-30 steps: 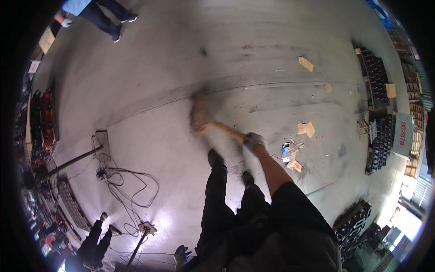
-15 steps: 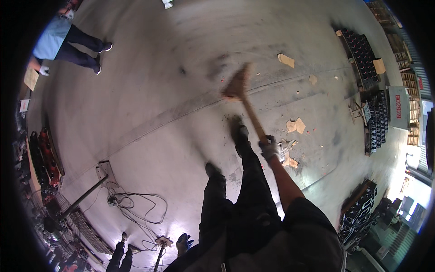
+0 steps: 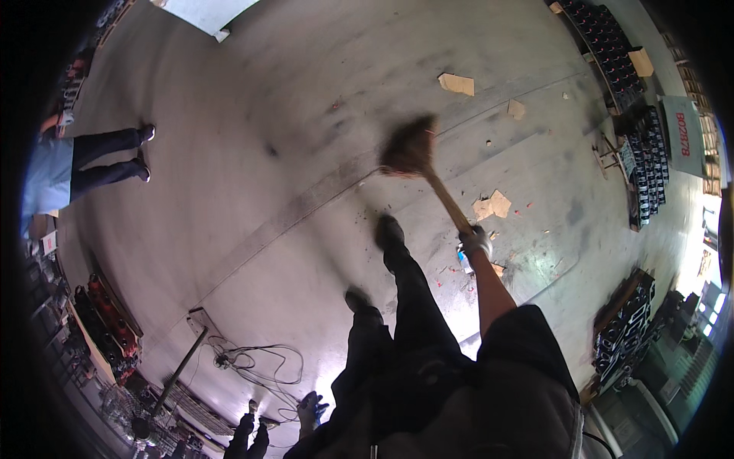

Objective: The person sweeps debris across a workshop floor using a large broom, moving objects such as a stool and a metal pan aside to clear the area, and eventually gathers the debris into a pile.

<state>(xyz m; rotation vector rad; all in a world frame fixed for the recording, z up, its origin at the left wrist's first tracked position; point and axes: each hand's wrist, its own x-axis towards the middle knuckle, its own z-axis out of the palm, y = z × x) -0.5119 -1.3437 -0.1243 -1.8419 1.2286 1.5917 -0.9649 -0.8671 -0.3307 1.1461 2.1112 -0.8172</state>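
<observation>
My right hand (image 3: pixel 477 243), in a pale work glove, is wrapped round the upper end of a broom's wooden handle. The broom (image 3: pixel 447 199) slants away from me to the far left of that hand. Its reddish-brown bristle head (image 3: pixel 411 149) is at the floor ahead of my shoes and blurred by motion. Down by my left side hangs my left hand (image 3: pixel 311 411), gloved with blue at the fingertips. Its fingers are apart and nothing shows in them.
Cardboard scraps (image 3: pixel 492 204) and small debris litter the floor. A co-worker (image 3: pixel 107 157) stands at far left. A coiled cable (image 3: pixel 264 363) lies beside a stand fan (image 3: pixel 180 371). Pallets of black parts (image 3: pixel 646 164) line the right side. A pale panel (image 3: pixel 210 11) juts in at the top.
The view has turned and shifted, bringing more of the pale panel in. The broom and my right hand appear slightly farther right. The co-worker is now closer to the left rim.
</observation>
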